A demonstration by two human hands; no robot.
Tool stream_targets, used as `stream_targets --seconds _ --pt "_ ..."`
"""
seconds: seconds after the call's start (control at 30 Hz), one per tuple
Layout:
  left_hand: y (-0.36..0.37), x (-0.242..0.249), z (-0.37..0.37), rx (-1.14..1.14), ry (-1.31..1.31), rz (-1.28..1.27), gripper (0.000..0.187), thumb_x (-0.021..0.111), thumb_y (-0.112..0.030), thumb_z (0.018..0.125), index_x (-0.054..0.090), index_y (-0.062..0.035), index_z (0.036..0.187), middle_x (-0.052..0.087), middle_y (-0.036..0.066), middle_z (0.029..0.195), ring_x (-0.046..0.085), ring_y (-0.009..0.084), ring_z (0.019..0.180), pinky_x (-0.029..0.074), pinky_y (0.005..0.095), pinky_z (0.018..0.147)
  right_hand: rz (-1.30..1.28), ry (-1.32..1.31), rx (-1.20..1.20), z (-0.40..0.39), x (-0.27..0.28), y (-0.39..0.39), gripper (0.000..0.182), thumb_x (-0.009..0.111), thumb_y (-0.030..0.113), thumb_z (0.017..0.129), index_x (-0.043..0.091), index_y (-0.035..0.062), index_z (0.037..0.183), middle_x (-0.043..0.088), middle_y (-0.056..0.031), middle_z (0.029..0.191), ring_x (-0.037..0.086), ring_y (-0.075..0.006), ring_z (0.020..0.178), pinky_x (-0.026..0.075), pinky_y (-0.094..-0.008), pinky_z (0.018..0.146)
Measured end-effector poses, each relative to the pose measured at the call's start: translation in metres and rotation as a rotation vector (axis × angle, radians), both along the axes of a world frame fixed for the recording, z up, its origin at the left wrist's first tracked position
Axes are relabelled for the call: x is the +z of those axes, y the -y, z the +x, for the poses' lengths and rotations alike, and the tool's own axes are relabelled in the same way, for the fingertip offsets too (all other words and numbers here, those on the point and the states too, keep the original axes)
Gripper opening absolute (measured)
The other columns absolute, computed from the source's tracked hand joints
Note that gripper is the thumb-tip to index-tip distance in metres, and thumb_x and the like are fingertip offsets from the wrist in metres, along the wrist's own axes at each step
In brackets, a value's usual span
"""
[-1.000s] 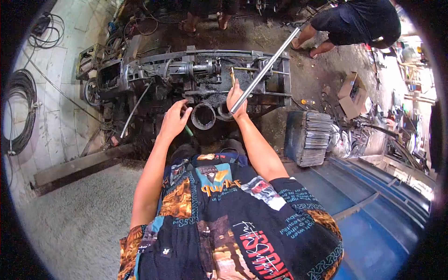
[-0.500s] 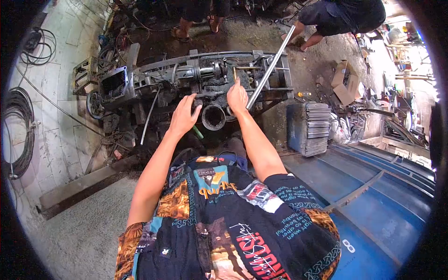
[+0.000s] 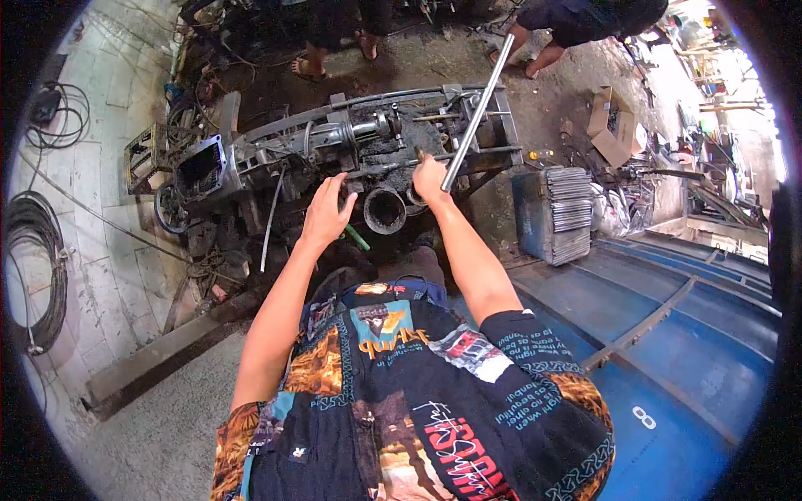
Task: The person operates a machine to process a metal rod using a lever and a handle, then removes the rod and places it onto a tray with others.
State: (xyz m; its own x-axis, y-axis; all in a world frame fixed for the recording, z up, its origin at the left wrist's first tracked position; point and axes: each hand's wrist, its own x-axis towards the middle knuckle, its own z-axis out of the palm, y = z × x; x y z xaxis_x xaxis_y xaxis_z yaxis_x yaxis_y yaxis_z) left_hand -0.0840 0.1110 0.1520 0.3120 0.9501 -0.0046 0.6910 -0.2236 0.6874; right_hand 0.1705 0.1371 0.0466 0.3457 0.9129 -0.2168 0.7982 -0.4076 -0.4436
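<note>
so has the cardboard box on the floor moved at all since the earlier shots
No. Judged against the ridged metal block, the cardboard box sits in the same spot, beyond it to the right; only the view shifted.

Both arms reach forward from the body, angled inward so the hands come near each other without touching. The left arm (image 3: 271,334) runs long and nearly straight, its forearm (image 3: 292,280) bare. At the end of it the left hand (image 3: 322,215) lies palm down, back turned up to me, fingers (image 3: 336,181) pointing ahead in a loose bend and the thumb (image 3: 347,205) spread off toward the other hand. The right arm (image 3: 468,263) (bare too, from what I can see) slants in from its own side, the wrist (image 3: 442,203) roughly in line. The right hand (image 3: 429,178) seems bunched, fingers curled, though from here I can't make out how tightly.
</note>
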Motion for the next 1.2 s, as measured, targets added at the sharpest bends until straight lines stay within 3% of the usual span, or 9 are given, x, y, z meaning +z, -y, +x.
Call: stream_targets --seconds 0.2,0.37,0.47,0.63,0.7,0.8,0.87,1.0,1.2 --pt "-0.006 -0.009 0.004 -0.014 0.045 0.003 0.042 0.063 -0.019 0.089 0.051 -0.0004 0.125 0.057 0.019 0.107 0.056 0.0379 0.102 0.046 0.0428 0.090 0.109 -0.270 -0.305 0.034 0.019 0.093 0.038 0.042 0.027 0.094 0.061 -0.0056 0.091 0.062 -0.0337 0.091 0.059 -0.0495 0.094 0.045 -0.0559 0.083" --pt "-0.018 -0.031 0.027 0.002 -0.028 0.080 0.045 0.062 -0.022 0.091 0.049 -0.0008 0.129 0.056 0.021 0.116 0.054 0.0394 0.110 0.044 0.0440 0.095 -0.058 -0.349 -0.882 0.099 -0.003 0.104 0.047 0.040 0.032 0.091 0.063 -0.0045 0.110 0.059 -0.0314 0.115 0.053 -0.0474 0.113 0.039 -0.0500 0.098" --pt "-0.020 -0.024 0.048 0.034 -0.073 0.036 0.046 0.062 -0.020 0.091 0.048 -0.0008 0.130 0.056 0.021 0.115 0.053 0.0392 0.111 0.043 0.0438 0.097 -0.004 -0.253 -0.786 0.149 -0.083 0.096 0.042 0.043 0.024 0.090 0.062 -0.0044 0.114 0.065 -0.0266 0.101 0.064 -0.0415 0.092 0.049 -0.0459 0.081" --pt "-0.020 -0.019 0.075 0.069 -0.162 0.011 0.046 0.062 -0.019 0.091 0.048 -0.0007 0.131 0.056 0.021 0.114 0.054 0.0380 0.111 0.044 0.0437 0.096 0.133 -0.777 -1.011 0.200 -0.175 0.051 0.046 0.044 0.005 0.083 0.056 0.0015 0.127 0.054 -0.0056 0.072 0.048 -0.0148 0.048 0.040 -0.0295 0.040" --pt "-0.020 -0.020 0.081 0.093 -0.162 -0.026 0.046 0.062 -0.019 0.090 0.048 -0.0006 0.130 0.057 0.020 0.114 0.054 0.0379 0.110 0.044 0.0436 0.096 0.062 -0.874 -1.012 0.209 -0.169 0.035 0.040 0.053 0.011 0.087 0.058 0.0048 0.126 0.054 -0.0061 0.066 0.045 -0.0167 0.041 0.039 -0.0306 0.039" --pt "-0.017 -0.021 0.086 0.122 -0.156 -0.092 0.046 0.062 -0.019 0.090 0.047 -0.0004 0.130 0.057 0.020 0.114 0.054 0.0379 0.110 0.044 0.0434 0.095 0.056 -0.816 -0.981 0.217 -0.187 0.018 0.044 0.068 0.023 0.085 0.059 0.0021 0.123 0.062 -0.0103 0.077 0.056 -0.0211 0.049 0.045 -0.0336 0.042" --pt "-0.016 -0.021 0.087 0.132 -0.156 -0.118 0.046 0.062 -0.018 0.090 0.047 -0.0002 0.130 0.057 0.020 0.114 0.054 0.0380 0.110 0.044 0.0433 0.095 -0.124 -0.537 -1.304 0.204 -0.119 0.001 0.058 0.076 0.039 0.081 0.061 -0.0057 0.115 0.067 -0.0204 0.109 0.064 -0.0323 0.099 0.050 -0.0422 0.081" --pt "-0.017 -0.018 0.091 0.152 -0.170 -0.111 0.046 0.062 -0.019 0.090 0.047 0.0002 0.130 0.056 0.021 0.113 0.054 0.0389 0.110 0.044 0.0435 0.095 0.134 -0.762 -1.309 0.218 -0.188 0.011 0.053 0.074 0.022 0.077 0.058 -0.0054 0.120 0.066 -0.0204 0.112 0.064 -0.0341 0.099 0.049 -0.0404 0.089" --pt "-0.018 -0.014 0.094 0.210 -0.182 -0.042 0.046 0.061 -0.021 0.091 0.048 0.0001 0.130 0.056 0.023 0.118 0.053 0.0403 0.113 0.043 0.0441 0.098 0.149 -0.399 -0.819 0.203 -0.059 0.024 0.047 0.064 0.012 0.082 0.053 -0.0057 0.124 0.059 -0.0233 0.119 0.057 -0.0362 0.109 0.044 -0.0410 0.095"
